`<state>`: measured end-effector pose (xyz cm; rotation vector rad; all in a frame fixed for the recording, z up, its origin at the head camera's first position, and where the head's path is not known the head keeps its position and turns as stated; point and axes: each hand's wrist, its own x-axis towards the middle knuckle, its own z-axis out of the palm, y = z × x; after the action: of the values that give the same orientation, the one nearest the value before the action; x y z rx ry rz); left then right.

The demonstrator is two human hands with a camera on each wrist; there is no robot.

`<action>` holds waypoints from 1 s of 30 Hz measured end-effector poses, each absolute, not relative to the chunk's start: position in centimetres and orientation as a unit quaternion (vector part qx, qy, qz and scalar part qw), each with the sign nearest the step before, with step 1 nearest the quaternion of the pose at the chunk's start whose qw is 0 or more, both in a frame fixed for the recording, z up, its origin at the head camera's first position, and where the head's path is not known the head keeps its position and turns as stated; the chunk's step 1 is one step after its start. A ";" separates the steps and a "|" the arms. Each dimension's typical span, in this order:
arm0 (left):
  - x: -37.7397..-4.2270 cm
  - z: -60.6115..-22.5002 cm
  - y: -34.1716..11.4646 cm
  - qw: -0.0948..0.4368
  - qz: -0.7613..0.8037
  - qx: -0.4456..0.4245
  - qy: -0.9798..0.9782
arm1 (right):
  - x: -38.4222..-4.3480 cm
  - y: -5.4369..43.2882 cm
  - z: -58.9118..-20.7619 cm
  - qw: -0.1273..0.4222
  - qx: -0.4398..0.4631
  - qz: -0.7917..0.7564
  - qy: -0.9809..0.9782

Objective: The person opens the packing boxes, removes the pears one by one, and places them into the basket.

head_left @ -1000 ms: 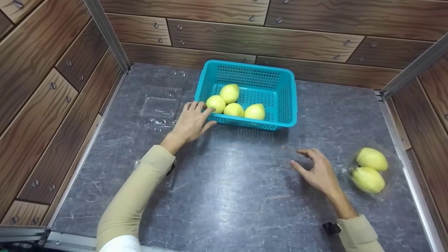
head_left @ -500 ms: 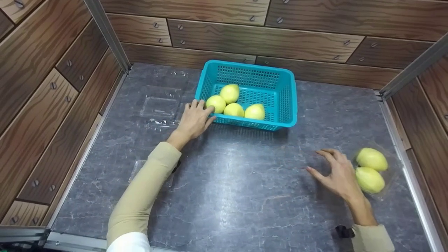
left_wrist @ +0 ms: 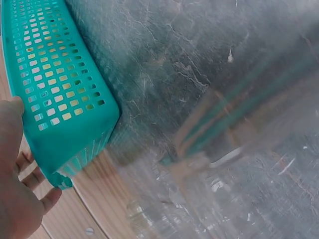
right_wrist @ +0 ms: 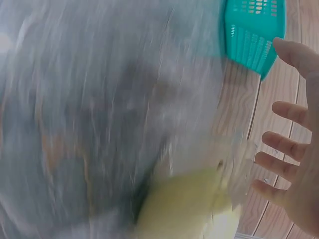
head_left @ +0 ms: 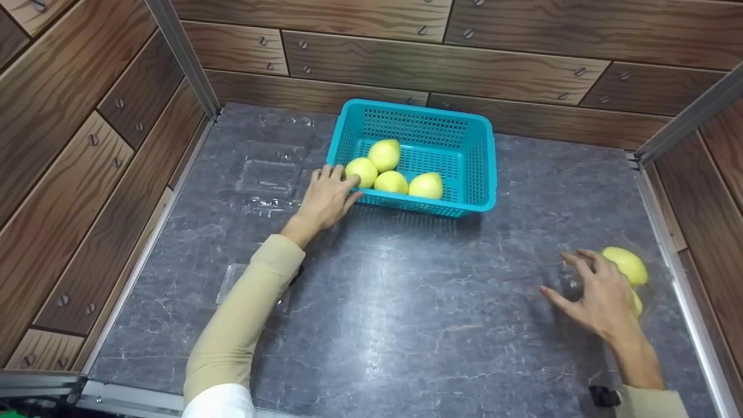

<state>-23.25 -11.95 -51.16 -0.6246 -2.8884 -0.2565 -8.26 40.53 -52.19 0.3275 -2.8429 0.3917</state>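
My left hand [head_left: 328,197] lies at the near left corner of a teal plastic basket [head_left: 482,168], thumb and fingers on either side of that corner. The left wrist view shows the thumb tip against the rim of the basket [left_wrist: 75,149]. Several rounded yellow fruits [head_left: 426,186], some with a tapered end, sit inside. At the right, my right hand [head_left: 603,296] is spread above and partly in front of two similar yellow fruits [head_left: 630,266] in a clear plastic box. In the right wrist view, one yellow fruit [right_wrist: 182,204] appears blurred below its loosely bent fingers.
Clear plastic boxes [head_left: 270,174] lie left of the basket, and another clear box [head_left: 232,281] is partly behind the left forearm. Wood-patterned walls [head_left: 371,58] and metal rails [head_left: 685,325] bound the grey marbled table [head_left: 429,325].
My right hand has moved right, from the middle right of the table to over the two boxed fruits. The left hand has shifted only slightly at the basket's corner.
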 end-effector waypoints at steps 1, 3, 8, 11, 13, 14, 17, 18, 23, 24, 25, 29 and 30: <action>-23.3 -51.2 -11.9 0.087 -0.087 -0.210 -0.970 | -8.3 41.0 -52.0 0.128 0.114 0.124 -0.977; -23.3 -51.2 -11.9 0.088 -0.088 -0.211 -0.969 | -8.4 41.8 -51.7 0.132 0.116 0.108 -0.979; -23.3 -51.3 -12.0 0.090 -0.090 -0.210 -0.969 | -8.2 43.8 -51.5 0.132 0.108 0.095 -0.981; -23.3 -51.4 -12.0 0.095 -0.085 -0.209 -0.969 | -7.9 44.9 -51.7 0.116 0.093 0.100 -0.984; -23.3 -51.4 -11.9 0.100 -0.083 -0.209 -0.969 | -7.6 45.6 -51.9 0.108 0.086 0.103 -0.985; -23.3 -51.5 -11.9 0.101 -0.082 -0.209 -0.969 | -7.6 45.9 -52.0 0.104 0.084 0.104 -0.986; -23.3 -51.5 -11.8 0.100 -0.081 -0.208 -0.970 | -7.4 47.0 -52.5 0.103 0.084 0.103 -0.986; -23.3 -51.5 -11.8 0.101 -0.081 -0.209 -0.969 | -7.3 47.3 -52.7 0.105 0.086 0.104 -0.985; -23.3 -51.4 -11.6 0.097 -0.077 -0.211 -0.970 | -6.7 48.3 -53.4 0.116 0.086 0.115 -0.983; -23.3 -51.3 -11.6 0.097 -0.077 -0.211 -0.970 | -6.7 48.4 -53.5 0.117 0.085 0.118 -0.983; -23.3 -51.3 -11.6 0.095 -0.076 -0.210 -0.970 | -6.6 48.4 -53.5 0.117 0.084 0.119 -0.982; -23.3 -51.2 -11.7 0.088 -0.071 -0.206 -0.972 | -6.5 48.6 -53.7 0.118 0.081 0.121 -0.982; -23.2 -51.3 -11.7 0.086 -0.071 -0.205 -0.972 | -6.5 48.6 -53.7 0.116 0.080 0.120 -0.983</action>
<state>-23.25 -11.70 -51.26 -0.6103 -2.8975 -0.2106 -6.53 48.64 -53.71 0.2354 -2.8780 0.3523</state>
